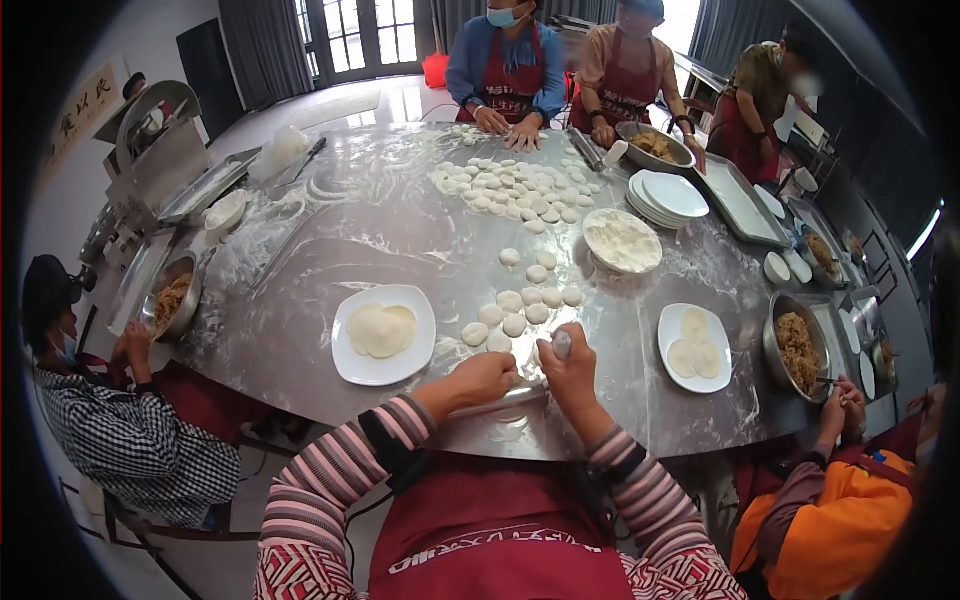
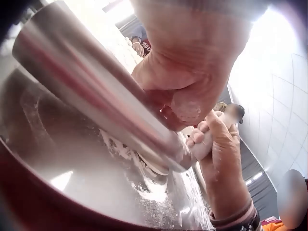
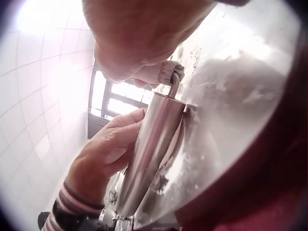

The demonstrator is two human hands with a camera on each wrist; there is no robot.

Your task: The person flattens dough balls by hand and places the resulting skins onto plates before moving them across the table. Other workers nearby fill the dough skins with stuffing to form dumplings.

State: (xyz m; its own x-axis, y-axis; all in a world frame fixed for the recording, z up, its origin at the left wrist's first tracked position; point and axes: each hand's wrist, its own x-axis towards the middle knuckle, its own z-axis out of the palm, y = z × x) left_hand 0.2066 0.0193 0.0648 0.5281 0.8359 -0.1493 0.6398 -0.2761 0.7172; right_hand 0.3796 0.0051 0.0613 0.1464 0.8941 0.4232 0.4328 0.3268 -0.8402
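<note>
A shiny metal roller (image 1: 510, 398) lies at the table's near edge; in the left wrist view the roller (image 2: 91, 86) crosses diagonally. My right hand (image 1: 570, 372) grips its pale handle (image 1: 562, 345), and in the right wrist view that hand (image 3: 144, 38) is closed round the handle beside a bent metal rod (image 3: 175, 85). My left hand (image 1: 480, 380) is at the roller's far side, fingertips hidden; the right wrist view shows this hand (image 3: 103, 154) against the cylinder. A thin pale dough edge (image 3: 172, 144) shows under the roller.
Small dough rounds (image 1: 513, 325) lie just beyond my hands, near a flour bowl (image 1: 622, 240). Plates of flat wrappers stand left (image 1: 383, 335) and right (image 1: 695, 348). Filling bowls (image 1: 797, 350) and several people surround the table (image 1: 300, 360).
</note>
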